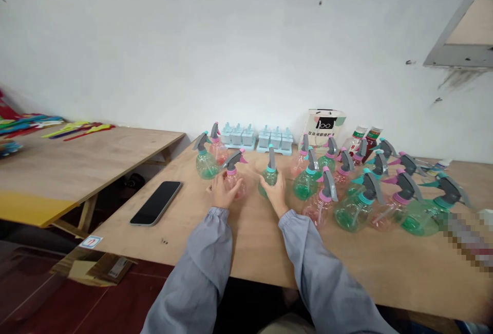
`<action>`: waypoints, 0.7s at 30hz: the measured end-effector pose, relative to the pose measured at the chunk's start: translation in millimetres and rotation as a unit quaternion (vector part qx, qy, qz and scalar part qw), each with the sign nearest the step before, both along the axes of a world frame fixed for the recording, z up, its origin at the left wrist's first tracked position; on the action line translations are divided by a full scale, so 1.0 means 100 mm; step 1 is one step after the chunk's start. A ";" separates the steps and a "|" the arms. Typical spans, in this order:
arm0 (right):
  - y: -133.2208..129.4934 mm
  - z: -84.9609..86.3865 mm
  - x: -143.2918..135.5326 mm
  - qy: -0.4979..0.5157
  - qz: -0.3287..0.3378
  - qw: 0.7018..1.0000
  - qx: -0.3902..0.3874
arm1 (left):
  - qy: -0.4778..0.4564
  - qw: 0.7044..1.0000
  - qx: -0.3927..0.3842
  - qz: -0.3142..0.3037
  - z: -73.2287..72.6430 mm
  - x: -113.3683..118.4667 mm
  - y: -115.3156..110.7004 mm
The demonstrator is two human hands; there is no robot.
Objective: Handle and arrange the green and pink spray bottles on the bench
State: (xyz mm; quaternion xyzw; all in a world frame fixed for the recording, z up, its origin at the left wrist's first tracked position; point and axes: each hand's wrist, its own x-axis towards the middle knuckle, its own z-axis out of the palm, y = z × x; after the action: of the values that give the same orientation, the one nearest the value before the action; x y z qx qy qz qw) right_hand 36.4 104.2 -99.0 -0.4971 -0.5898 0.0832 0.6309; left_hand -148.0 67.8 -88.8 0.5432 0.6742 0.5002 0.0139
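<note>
Two spray bottles are in our hands, and the phone [156, 203] on the tabletop [258, 252] is our landmark. Right of it, our left hand [223, 190] has its grip curled round a pink bottle [235, 182]. Farther right of the phone, our right hand [275, 190] has its grip closed about a green bottle [268, 179]. Beyond the phone, to its right, stand another green bottle [207, 165] and another pink one [219, 151].
</note>
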 end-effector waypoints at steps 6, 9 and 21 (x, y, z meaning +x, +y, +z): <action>0.17 -0.21 -0.01 -0.063 -0.089 0.994 -0.026 | -0.013 1.000 -0.007 -0.011 0.02 0.00 -0.02; 0.37 -0.23 -0.02 -0.052 -0.121 0.989 -0.062 | -0.017 1.000 -0.004 -0.017 0.03 0.00 -0.03; 0.93 -0.21 0.03 -0.050 -0.171 0.981 -0.082 | -0.003 1.000 -0.005 -0.021 0.01 -0.01 -0.02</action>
State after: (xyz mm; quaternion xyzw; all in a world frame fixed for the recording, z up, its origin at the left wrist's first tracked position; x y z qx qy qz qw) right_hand 39.8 196.8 -120.5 -0.6440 -0.5179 -0.0027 0.5631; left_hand -148.9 65.5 -87.5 0.5555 0.6652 0.4981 0.0287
